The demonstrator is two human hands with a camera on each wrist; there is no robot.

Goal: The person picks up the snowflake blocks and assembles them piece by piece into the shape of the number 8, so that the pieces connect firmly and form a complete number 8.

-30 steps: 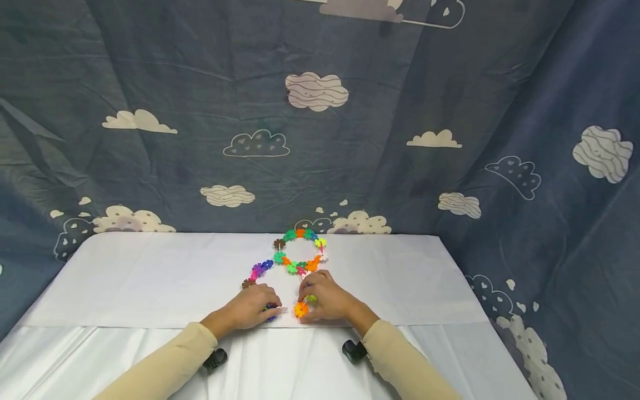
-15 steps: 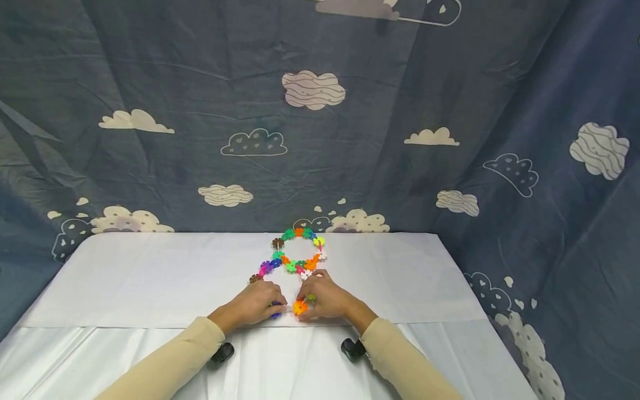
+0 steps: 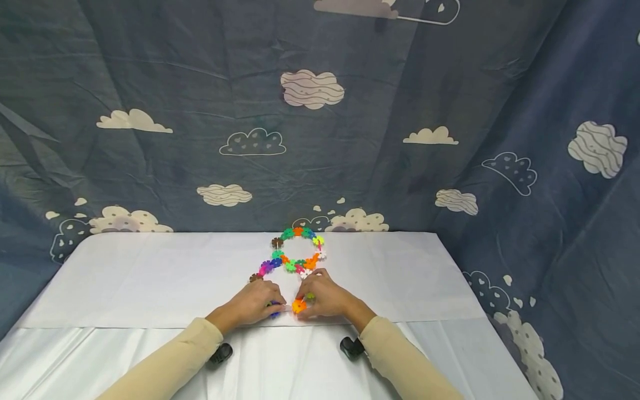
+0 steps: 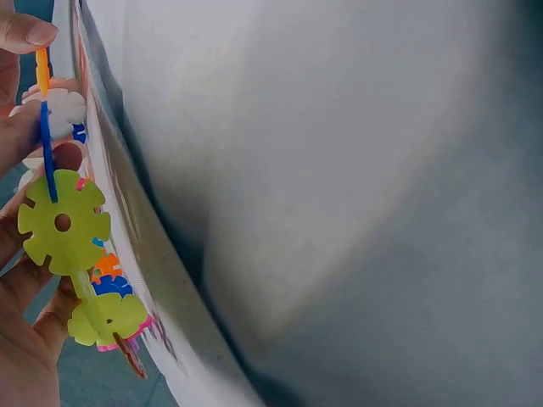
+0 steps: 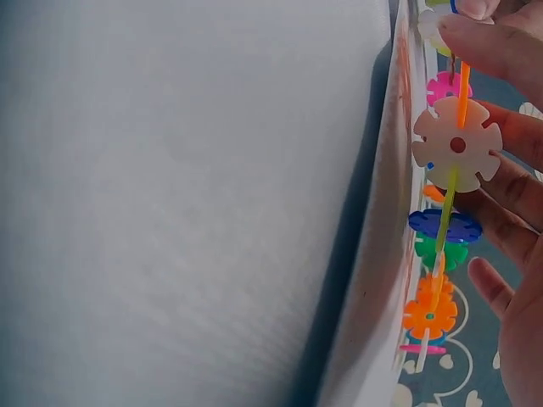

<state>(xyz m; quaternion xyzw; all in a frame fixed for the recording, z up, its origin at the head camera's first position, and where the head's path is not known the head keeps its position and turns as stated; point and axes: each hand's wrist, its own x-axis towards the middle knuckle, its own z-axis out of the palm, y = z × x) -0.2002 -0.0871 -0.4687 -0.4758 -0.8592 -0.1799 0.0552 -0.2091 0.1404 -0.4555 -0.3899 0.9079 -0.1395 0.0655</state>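
Observation:
Flower-shaped interlocking plastic discs form a colourful chain. At the back of the white table lies a ring of discs (image 3: pixel 287 234), with strands running down from it towards both hands. My left hand (image 3: pixel 251 304) pinches a blue disc (image 3: pixel 274 310) at the end of the left strand, beside yellow-green discs (image 4: pixel 64 233). Opposite, my right hand (image 3: pixel 324 298) pinches an orange disc (image 3: pixel 299 306), which joins a whitish disc (image 5: pixel 458 161) in the right wrist view. The two held ends almost meet near the table's front. Fingers hide part of both strands.
The white-covered table (image 3: pixel 150 278) has a fold line running across it just in front of the hands. A dark blue curtain (image 3: pixel 350 166) with printed clouds hangs behind. Black wrist cameras (image 3: pixel 352 348) sit under both forearms.
My left hand has moved right, bringing its blue disc close to the orange one. The left strand has shifted right with it, up against the ring. My right hand has stayed nearly still.

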